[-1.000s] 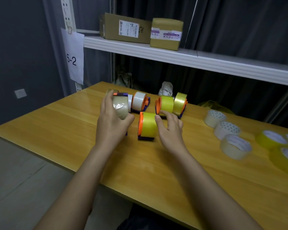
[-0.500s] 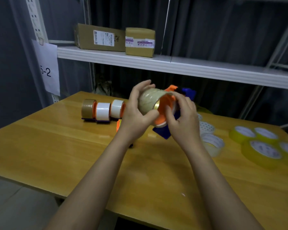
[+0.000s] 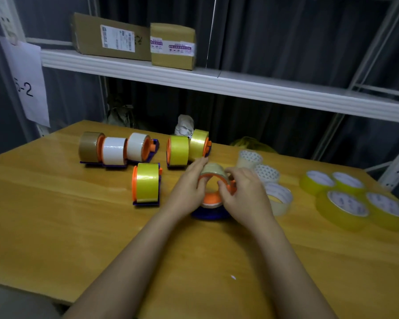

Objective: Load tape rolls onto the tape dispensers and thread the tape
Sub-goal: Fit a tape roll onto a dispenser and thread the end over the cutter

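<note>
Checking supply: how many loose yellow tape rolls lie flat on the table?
4, clustered at the right end of the table: back-left, back-right, front-left, front-right. More may lie beyond the frame's right edge.

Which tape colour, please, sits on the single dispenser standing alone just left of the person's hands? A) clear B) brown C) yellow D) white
C: the lone orange-and-purple plastic dispenser carries a yellow tape roll, while the brown tape roll and white tape rolls sit in the row behind it.
</note>
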Demonstrator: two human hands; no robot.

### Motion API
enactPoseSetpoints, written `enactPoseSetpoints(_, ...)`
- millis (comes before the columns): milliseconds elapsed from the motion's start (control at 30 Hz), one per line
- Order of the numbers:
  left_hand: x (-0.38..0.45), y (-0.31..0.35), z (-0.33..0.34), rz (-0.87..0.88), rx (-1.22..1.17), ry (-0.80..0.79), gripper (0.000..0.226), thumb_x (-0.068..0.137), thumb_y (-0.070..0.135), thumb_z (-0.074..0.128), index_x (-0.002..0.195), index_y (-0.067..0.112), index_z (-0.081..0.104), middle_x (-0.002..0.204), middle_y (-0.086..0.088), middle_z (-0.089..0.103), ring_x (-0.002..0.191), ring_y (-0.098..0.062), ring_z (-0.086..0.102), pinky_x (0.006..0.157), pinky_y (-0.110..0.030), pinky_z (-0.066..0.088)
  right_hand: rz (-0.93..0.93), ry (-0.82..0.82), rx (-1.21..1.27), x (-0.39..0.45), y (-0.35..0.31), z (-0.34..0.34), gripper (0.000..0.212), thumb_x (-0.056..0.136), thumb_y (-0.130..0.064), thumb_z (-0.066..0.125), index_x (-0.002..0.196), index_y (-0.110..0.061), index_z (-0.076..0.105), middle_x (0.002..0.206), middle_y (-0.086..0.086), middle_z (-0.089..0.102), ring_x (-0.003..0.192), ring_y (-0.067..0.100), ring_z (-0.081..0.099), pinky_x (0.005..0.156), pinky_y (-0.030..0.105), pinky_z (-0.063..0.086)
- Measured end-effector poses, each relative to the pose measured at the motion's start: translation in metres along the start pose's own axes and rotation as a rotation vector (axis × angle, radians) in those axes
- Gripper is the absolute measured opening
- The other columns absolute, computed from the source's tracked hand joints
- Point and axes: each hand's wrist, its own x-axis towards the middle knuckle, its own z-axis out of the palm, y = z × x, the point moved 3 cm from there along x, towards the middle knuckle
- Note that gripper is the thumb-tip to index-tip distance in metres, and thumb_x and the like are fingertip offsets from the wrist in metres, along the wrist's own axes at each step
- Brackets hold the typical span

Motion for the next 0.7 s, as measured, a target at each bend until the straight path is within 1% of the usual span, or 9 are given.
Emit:
enactPoseSetpoints(100, -0.001, -0.011, 0.011, 0.019, -0.031, -0.045, 0.049, 0.098, 0.008, 0.045, 0.146, 0.011, 0.033, 0.150, -0.003, 0.036, 0.140, -0.012, 0.029, 0.107, -0.010, 0.020, -0.080, -0.112, -0.131, 0.002, 0.008, -0.001, 0.047, 0.092, -0.040, 0.055, 0.135, -0.024, 0.051, 0.117, -0.005, 0.054, 0.107, 0.014, 0.034, 0.091, 0.028, 0.031)
enactPoseSetpoints(167, 0.001, -0.017, 0.014, 0.014, -0.033, -0.076, 0.050, 0.098, 0.010, 0.048, 0.146, 0.014, 0.034, 0.151, -0.002, 0.035, 0.139, -0.008, 0.028, 0.107, -0.008, 0.019, -0.001, -0.259, 0.039, 0.002, 0.022, 0.000, 0.052, 0.091, -0.042, 0.058, 0.140, -0.031, 0.045, 0.122, -0.010, 0.048, 0.117, 0.012, 0.033, 0.096, 0.024, 0.026)
enactPoseSetpoints(267, 0.004, -0.022, 0.014, -0.006, -0.070, -0.083, 0.051, 0.096, 0.010, 0.051, 0.144, 0.016, 0.037, 0.152, 0.001, 0.032, 0.139, -0.006, 0.026, 0.104, -0.006, 0.020, 0.122, -0.405, 0.373, -0.003, 0.039, 0.006, 0.057, 0.090, -0.037, 0.064, 0.142, -0.039, 0.041, 0.129, -0.016, 0.044, 0.126, 0.009, 0.038, 0.105, 0.027, 0.032)
enactPoseSetpoints(300, 0.004, -0.022, 0.013, -0.023, -0.101, -0.081, 0.050, 0.096, 0.010, 0.052, 0.144, 0.018, 0.039, 0.152, 0.002, 0.031, 0.139, -0.005, 0.026, 0.103, -0.005, 0.022, 0.133, -0.409, 0.420, -0.006, 0.042, 0.007, 0.057, 0.090, -0.034, 0.065, 0.141, -0.040, 0.041, 0.130, -0.016, 0.044, 0.126, 0.007, 0.040, 0.104, 0.024, 0.033)
enactPoseSetpoints(367, 0.004, -0.021, 0.013, -0.063, -0.159, -0.088, 0.050, 0.095, 0.012, 0.054, 0.143, 0.022, 0.040, 0.152, 0.005, 0.029, 0.138, -0.005, 0.027, 0.098, -0.005, 0.025, 0.147, -0.392, 0.468, -0.008, 0.044, 0.008, 0.056, 0.089, -0.029, 0.066, 0.139, -0.040, 0.044, 0.127, -0.018, 0.046, 0.123, 0.004, 0.044, 0.093, 0.010, 0.034)
enactPoseSetpoints(433, 0.002, -0.019, 0.012, -0.113, -0.203, -0.137, 0.054, 0.095, 0.019, 0.055, 0.145, 0.028, 0.036, 0.152, 0.007, 0.026, 0.138, -0.007, 0.028, 0.102, -0.014, 0.028, 0.151, -0.375, 0.474, -0.008, 0.044, 0.008, 0.055, 0.089, -0.027, 0.067, 0.139, -0.038, 0.045, 0.124, -0.021, 0.046, 0.120, 0.001, 0.044, 0.086, 0.002, 0.033)
enactPoseSetpoints(500, -0.002, -0.018, 0.011, -0.169, -0.260, -0.203, 0.061, 0.094, 0.025, 0.056, 0.147, 0.034, 0.028, 0.153, 0.009, 0.023, 0.137, -0.009, 0.028, 0.109, -0.026, 0.030, 0.147, -0.375, 0.471, -0.009, 0.045, 0.009, 0.057, 0.090, -0.026, 0.066, 0.141, -0.036, 0.043, 0.127, -0.021, 0.043, 0.122, 0.000, 0.041, 0.091, 0.006, 0.032)
enactPoseSetpoints(567, -0.008, -0.017, 0.008, -0.200, -0.306, -0.229, 0.064, 0.094, 0.029, 0.056, 0.149, 0.036, 0.024, 0.154, 0.010, 0.023, 0.138, -0.009, 0.027, 0.114, -0.033, 0.028, 0.142, -0.387, 0.470, -0.011, 0.045, 0.011, 0.062, 0.090, -0.027, 0.065, 0.145, -0.035, 0.038, 0.133, -0.019, 0.041, 0.124, 0.000, 0.037, 0.098, 0.014, 0.029)
enactPoseSetpoints(700, -0.011, -0.017, 0.006, -0.144, -0.228, -0.228, 0.062, 0.096, 0.029, 0.052, 0.150, 0.033, 0.022, 0.155, 0.008, 0.024, 0.140, -0.007, 0.025, 0.114, -0.028, 0.026, 0.156, -0.391, 0.480, -0.013, 0.048, 0.012, 0.062, 0.088, -0.028, 0.068, 0.144, -0.034, 0.040, 0.133, -0.020, 0.039, 0.126, 0.000, 0.035, 0.093, 0.011, 0.030)
